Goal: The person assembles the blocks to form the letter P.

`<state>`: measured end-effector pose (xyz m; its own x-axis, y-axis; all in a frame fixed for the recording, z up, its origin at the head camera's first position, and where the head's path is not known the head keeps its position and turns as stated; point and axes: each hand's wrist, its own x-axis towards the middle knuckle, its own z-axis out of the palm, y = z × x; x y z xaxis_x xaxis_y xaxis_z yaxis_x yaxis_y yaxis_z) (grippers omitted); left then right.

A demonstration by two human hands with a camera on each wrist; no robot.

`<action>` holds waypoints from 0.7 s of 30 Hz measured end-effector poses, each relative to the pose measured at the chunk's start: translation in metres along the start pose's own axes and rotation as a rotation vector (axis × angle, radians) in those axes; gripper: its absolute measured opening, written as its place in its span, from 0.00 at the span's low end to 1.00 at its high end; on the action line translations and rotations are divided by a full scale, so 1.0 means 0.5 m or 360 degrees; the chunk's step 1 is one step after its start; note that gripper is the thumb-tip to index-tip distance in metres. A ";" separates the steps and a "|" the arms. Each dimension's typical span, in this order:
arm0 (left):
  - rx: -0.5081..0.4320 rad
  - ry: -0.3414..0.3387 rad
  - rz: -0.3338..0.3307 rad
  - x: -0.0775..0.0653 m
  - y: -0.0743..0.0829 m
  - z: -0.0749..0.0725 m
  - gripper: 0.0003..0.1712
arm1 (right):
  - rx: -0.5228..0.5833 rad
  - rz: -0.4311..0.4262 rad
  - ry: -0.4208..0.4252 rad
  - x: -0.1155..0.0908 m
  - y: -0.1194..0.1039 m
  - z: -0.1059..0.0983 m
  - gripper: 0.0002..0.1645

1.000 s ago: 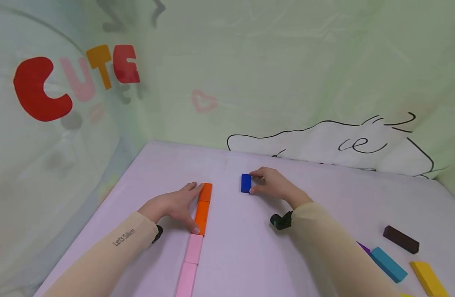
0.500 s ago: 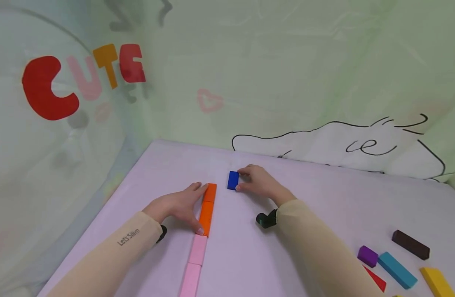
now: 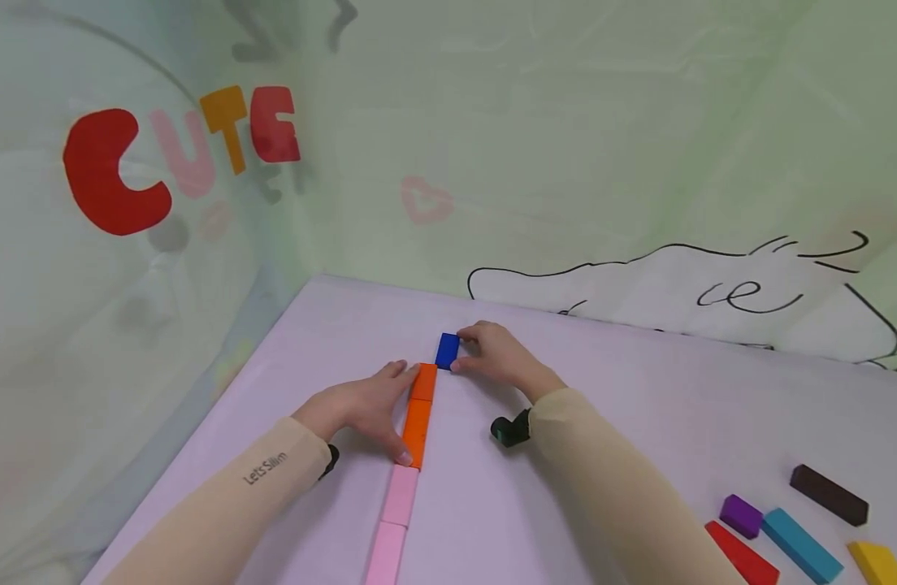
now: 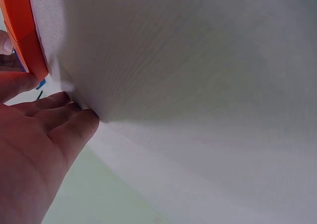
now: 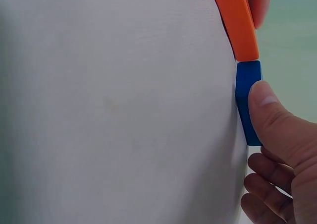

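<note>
Head view: nearest, two pink blocks (image 3: 400, 497) are lying end to end. Beyond, my left hand (image 3: 359, 409) is resting, thumb and fingers spread, against two orange blocks (image 3: 418, 424) continuing that line. Farthest, my right hand (image 3: 503, 358) is pinching the blue block (image 3: 447, 351) just past the orange end; I cannot tell whether they are touching.
</note>
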<state>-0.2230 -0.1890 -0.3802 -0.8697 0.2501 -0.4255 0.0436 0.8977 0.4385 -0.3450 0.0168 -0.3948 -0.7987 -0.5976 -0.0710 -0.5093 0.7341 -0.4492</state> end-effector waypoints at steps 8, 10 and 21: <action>0.0017 -0.0001 0.0025 0.003 -0.005 -0.002 0.72 | 0.0009 0.0001 -0.0013 0.018 -0.012 0.006 0.36; 0.0022 0.0001 0.0026 0.004 -0.004 -0.002 0.72 | 0.0012 -0.0010 -0.0011 0.020 -0.014 0.007 0.36; 0.0018 -0.0002 0.0031 0.004 -0.004 -0.001 0.72 | 0.0023 -0.0055 -0.0011 0.032 -0.014 0.012 0.33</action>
<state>-0.2249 -0.1905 -0.3816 -0.8680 0.2683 -0.4178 0.0664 0.8966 0.4378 -0.3523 0.0003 -0.3980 -0.7782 -0.6250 -0.0615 -0.5320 0.7080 -0.4645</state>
